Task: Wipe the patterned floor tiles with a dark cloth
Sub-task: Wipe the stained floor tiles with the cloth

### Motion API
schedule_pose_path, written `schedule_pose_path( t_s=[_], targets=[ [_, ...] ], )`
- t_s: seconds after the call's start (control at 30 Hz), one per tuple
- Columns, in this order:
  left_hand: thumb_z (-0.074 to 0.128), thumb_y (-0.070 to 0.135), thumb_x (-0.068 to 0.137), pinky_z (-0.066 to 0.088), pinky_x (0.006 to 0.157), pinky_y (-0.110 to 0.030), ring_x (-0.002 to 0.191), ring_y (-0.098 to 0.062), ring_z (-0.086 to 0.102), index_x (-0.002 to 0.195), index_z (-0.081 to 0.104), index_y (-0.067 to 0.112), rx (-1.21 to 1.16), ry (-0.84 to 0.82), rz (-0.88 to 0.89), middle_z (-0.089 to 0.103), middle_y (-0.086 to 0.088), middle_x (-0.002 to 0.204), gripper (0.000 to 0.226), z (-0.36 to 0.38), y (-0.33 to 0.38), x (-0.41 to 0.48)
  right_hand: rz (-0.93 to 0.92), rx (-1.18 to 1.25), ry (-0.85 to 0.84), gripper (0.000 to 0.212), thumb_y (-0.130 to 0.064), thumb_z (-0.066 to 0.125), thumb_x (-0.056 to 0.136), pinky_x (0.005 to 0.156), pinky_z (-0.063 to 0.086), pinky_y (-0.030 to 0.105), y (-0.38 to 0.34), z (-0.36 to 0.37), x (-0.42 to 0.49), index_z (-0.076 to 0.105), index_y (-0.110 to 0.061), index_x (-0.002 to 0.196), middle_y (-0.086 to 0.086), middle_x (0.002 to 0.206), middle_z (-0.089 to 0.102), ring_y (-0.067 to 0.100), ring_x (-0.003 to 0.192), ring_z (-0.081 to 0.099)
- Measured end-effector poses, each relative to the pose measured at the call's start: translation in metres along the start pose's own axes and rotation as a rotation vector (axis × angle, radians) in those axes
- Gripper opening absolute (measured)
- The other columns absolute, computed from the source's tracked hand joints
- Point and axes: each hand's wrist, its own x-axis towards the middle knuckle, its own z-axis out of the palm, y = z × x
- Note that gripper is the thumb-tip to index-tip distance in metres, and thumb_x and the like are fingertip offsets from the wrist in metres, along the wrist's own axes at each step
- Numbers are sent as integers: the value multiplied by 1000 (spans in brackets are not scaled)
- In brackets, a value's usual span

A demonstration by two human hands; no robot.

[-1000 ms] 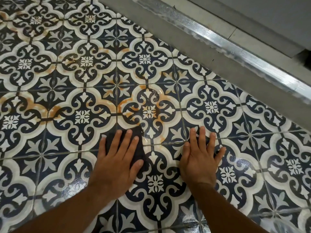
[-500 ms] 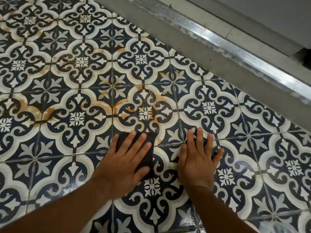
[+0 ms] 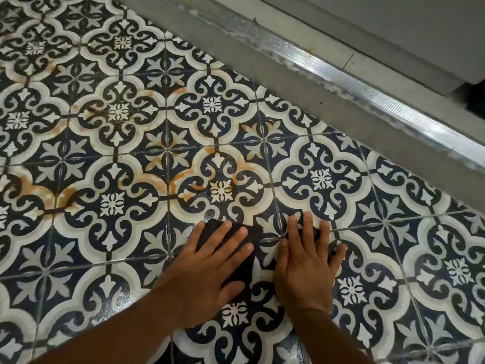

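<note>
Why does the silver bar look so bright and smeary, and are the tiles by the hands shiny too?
In the head view, light glares off the metal strip, which looks streaky from blur; the floor tiles below the left hand show speckled shine, perhaps wetness; tile lines curve toward the edges from the wide lens; the top-left tiles look soft.

I see single view only: head camera, wide angle, facing forward and steeply down. Sits close over patterned floor tiles [image 3: 112, 203], which fill most of frame. Top right corner crossed diagonally by metal door track [image 3: 367, 93]. From bottom edge, forearms [image 3: 118, 334] enter.
</note>
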Motion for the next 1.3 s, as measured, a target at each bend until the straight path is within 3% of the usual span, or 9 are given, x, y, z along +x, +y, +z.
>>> schedule_pose_path(
  t_s=[0.13,0.3,0.47,0.57,0.87,1.03,1.13,1.3],
  targets=[
    [23,59,99,12,116,-60,150,-26,6,152,24,27,1,-4,-47,17,-1,161,63,-12,-19,23,0,-3,18,54,-48,6,98,116,-16,56,-1,0,0,1,-36,150,-13,159,-6,18,148,-22],
    [17,56,99,-1,117,-58,150,-26,-6,153,12,26,-40,47,-239,6,-1,163,62,-18,8,53,2,-5,27,54,-49,7,98,116,-15,56,0,2,0,6,-36,151,-12,160,-3,18,149,-19],
    [27,57,99,10,116,-58,150,-25,10,151,28,29,-53,12,85,20,1,161,59,-4,-7,6,9,-13,38,54,-49,10,100,117,-11,57,1,3,1,13,-35,153,-12,162,2,18,150,-15],
    [30,59,98,12,114,-59,149,-27,12,150,29,30,25,16,150,22,1,160,59,-7,-38,5,11,-35,38,54,-50,7,100,117,-9,59,1,5,1,9,-36,153,-12,163,-1,18,149,-16],
    [30,53,99,14,115,-63,150,-29,7,152,28,22,-105,77,-135,18,-5,162,61,-20,6,72,10,-30,47,53,-46,13,101,116,-4,62,0,5,1,17,-32,153,-8,163,7,21,151,-10],
    [30,54,99,14,114,-60,150,-28,4,151,27,24,-90,18,-5,17,-3,162,60,-13,17,43,14,-9,55,54,-43,18,101,116,-2,62,0,4,1,26,-29,153,-6,163,12,23,151,-5],
    [32,58,98,11,115,-57,150,-27,8,151,26,29,-4,-5,159,20,0,161,61,-8,-10,14,8,-15,52,54,-43,20,100,116,-2,63,0,4,-1,25,-29,153,-5,163,14,24,151,-3],
    [30,61,98,12,115,-57,149,-27,12,150,30,31,87,-33,241,23,2,160,60,-11,-60,2,15,-22,35,56,-44,20,100,117,-10,54,-2,2,1,25,-29,153,-4,163,14,23,151,-5]
  ],
)
